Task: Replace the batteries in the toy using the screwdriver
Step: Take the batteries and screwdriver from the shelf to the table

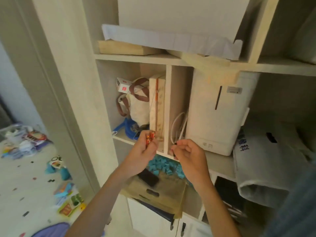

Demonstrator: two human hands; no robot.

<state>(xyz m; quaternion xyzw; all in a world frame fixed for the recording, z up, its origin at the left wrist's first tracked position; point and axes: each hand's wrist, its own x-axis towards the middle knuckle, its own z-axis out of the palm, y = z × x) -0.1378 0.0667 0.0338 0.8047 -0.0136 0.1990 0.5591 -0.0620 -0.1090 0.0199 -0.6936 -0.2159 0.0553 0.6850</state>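
I stand facing a white shelf unit (pixel 167 106). My left hand (pixel 142 155) is raised in front of it and closed around a few orange-red batteries (pixel 150 138), whose ends stick out above my fingers. My right hand (pixel 188 153) is beside it, pinching a thin black-handled screwdriver (pixel 174 147) that stands roughly upright, metal tip up. A blue and white toy (pixel 57 165) lies on the floor at the lower left, far from both hands.
A white appliance (pixel 215 113) fills the shelf bay to the right. A bag, boxes and a blue item sit in the left bay. Teal blocks (pixel 164 165) and a black object (pixel 148 177) lie on a box below my hands. Toys and packets litter the floor at left.
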